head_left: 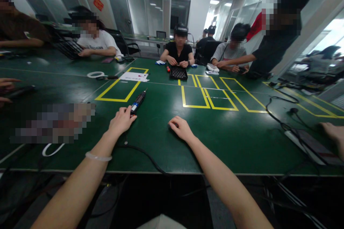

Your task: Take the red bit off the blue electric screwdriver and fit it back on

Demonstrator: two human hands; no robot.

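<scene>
My left hand is closed around the rear of a black electric screwdriver, which has a blue and white label. Its thin bit points up and away from me over the green table. A black cable runs from near my left wrist to the table's front edge. To the right, my right hand rests on the tabletop with its fingers curled in. Whether anything lies inside those fingers is hidden.
Yellow tape rectangles mark the tabletop. A paper sheet and a white tape roll lie ahead on the left. A person opposite handles something over a black tray. Cables and a grey flat object lie right.
</scene>
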